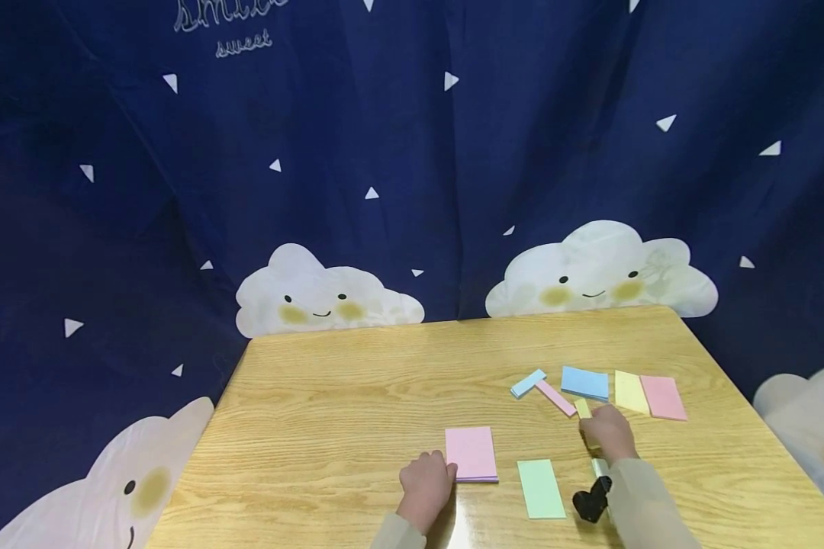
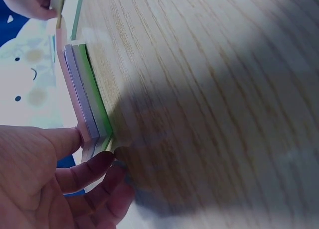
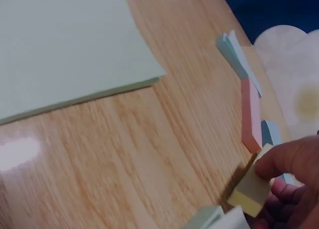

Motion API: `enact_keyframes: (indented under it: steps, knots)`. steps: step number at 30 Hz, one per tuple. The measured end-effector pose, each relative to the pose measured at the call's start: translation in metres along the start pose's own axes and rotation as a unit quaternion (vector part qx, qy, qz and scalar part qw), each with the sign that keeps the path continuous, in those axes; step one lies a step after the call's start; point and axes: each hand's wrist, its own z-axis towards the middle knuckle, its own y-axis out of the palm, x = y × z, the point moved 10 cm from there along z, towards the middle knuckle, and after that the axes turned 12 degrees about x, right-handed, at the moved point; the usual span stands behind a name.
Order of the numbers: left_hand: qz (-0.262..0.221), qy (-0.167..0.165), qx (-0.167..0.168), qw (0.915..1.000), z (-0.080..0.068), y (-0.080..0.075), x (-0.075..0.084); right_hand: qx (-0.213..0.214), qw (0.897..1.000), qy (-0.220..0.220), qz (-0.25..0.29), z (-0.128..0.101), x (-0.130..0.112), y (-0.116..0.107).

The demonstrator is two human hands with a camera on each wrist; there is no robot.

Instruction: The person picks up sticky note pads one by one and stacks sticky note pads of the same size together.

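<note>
The right hand [image 1: 609, 433] has its thumb and fingers pinched on the little yellow pad [image 1: 582, 408], down by the end of the skinny pink pad [image 1: 556, 397]. The left hand [image 1: 427, 484] has its fingers bent around one corner of the square pile [image 1: 470, 452] on the table [image 1: 329, 419]. I think this is about halfway. The skinny pink pad and the small light blue pad [image 1: 528, 383] are already laid out in a bent line. The yellow one isn't let go yet, and the square pile's colors are all stacked together, so maybe those are left.
</note>
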Motion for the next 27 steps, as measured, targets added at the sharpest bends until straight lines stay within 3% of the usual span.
enact_keyframes:
  steps: [8, 12, 19, 23, 27]
  knots:
    - [0.003, -0.005, -0.014, 0.9999, 0.001, 0.004, -0.001, -0.014, 0.996, 0.064, 0.059, 0.006, 0.021, -0.007]
    - [0.006, -0.005, -0.015, 0.9999, 0.0, 0.003, -0.001, -0.014, 0.993, 0.075, 0.087, 0.005, 0.02, -0.011]
    - [0.011, 0.0, -0.013, 0.9999, -0.002, -0.002, 0.0, -0.013, 0.994, 0.079, 0.073, 0.006, 0.023, -0.019]
    - [0.008, 0.001, -0.012, 0.9999, -0.002, -0.003, 0.0, -0.021, 0.991, 0.092, 0.096, 0.007, 0.03, -0.019]
    - [0.002, 0.001, -0.009, 1.0, -0.001, -0.003, 0.0, -0.027, 0.99, 0.081, 0.113, 0.01, 0.035, -0.018]
